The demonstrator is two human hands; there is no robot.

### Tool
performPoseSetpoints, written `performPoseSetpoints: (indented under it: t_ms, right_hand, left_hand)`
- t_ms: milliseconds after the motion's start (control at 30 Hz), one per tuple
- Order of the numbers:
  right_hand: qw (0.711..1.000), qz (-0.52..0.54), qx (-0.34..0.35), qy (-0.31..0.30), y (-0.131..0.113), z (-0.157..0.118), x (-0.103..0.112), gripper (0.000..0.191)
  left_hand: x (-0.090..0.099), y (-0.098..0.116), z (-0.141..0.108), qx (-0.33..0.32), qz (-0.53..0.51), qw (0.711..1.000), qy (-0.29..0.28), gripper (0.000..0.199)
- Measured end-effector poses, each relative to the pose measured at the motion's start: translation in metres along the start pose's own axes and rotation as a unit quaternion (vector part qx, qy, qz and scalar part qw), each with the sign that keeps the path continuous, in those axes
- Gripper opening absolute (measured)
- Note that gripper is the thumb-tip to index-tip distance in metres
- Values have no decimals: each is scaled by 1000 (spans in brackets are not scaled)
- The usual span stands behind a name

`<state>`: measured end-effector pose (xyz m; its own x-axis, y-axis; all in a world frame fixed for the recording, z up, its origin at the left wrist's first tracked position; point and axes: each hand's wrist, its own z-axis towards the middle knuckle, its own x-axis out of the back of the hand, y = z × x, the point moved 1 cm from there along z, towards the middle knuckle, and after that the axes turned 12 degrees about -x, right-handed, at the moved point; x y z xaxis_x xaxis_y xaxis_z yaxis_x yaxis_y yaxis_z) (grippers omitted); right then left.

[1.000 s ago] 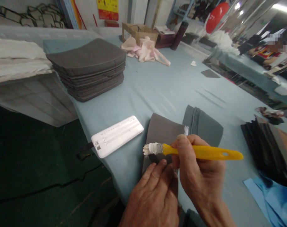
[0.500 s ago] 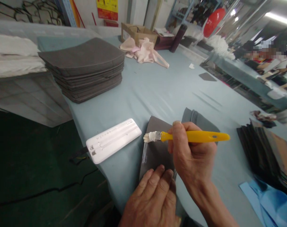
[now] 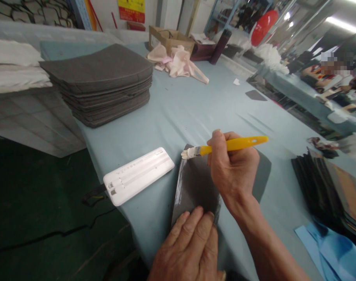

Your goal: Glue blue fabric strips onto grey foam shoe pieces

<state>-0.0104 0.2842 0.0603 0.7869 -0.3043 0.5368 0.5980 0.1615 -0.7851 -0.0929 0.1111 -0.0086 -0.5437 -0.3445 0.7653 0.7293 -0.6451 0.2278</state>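
My right hand (image 3: 235, 166) grips a yellow-handled brush (image 3: 245, 143) whose bristles are coated with whitish paste. The bristle tip touches the left edge of a dark grey panel (image 3: 197, 183), near its far corner. A whitish streak runs along that left edge, and another shows on the right edge. My left hand (image 3: 189, 246) lies flat on the near end of the panel, fingers stretched out. Partly hidden behind my right hand is another grey piece (image 3: 262, 171). Left of the panel lies a white flat device (image 3: 138, 175) with slots at one end.
A tall stack of dark grey panels (image 3: 101, 86) stands at the back left. Pink cloth (image 3: 178, 62) and a cardboard box (image 3: 169, 41) sit at the back. Dark pieces (image 3: 321, 187) and blue fabric (image 3: 330, 249) lie right. A person (image 3: 327, 74) sits at a far table.
My right hand has moved the brush away from me along the panel's left edge, and the whitish streak there is longer. My left hand stays on the panel.
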Motion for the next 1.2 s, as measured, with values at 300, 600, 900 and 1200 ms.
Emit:
performPoseSetpoints:
  t_ms: [300, 600, 900, 1200]
  right_hand:
    - [1000, -25, 9, 15, -2, 24, -11, 39]
    - [996, 73, 8, 47, -4, 26, 2, 39]
    - [970, 164, -59, 170, -13, -36, 84, 28]
    - [970, 156, -154, 109, -15, -100, 98, 29]
  left_hand:
    - [2, 2, 0, 16, -17, 1000, 3, 39]
    - [8, 3, 9, 45, -38, 998, 1, 38]
    - [43, -6, 52, 45, -96, 986, -125, 28]
    - [51, -78, 113, 103, -247, 945, -188, 42]
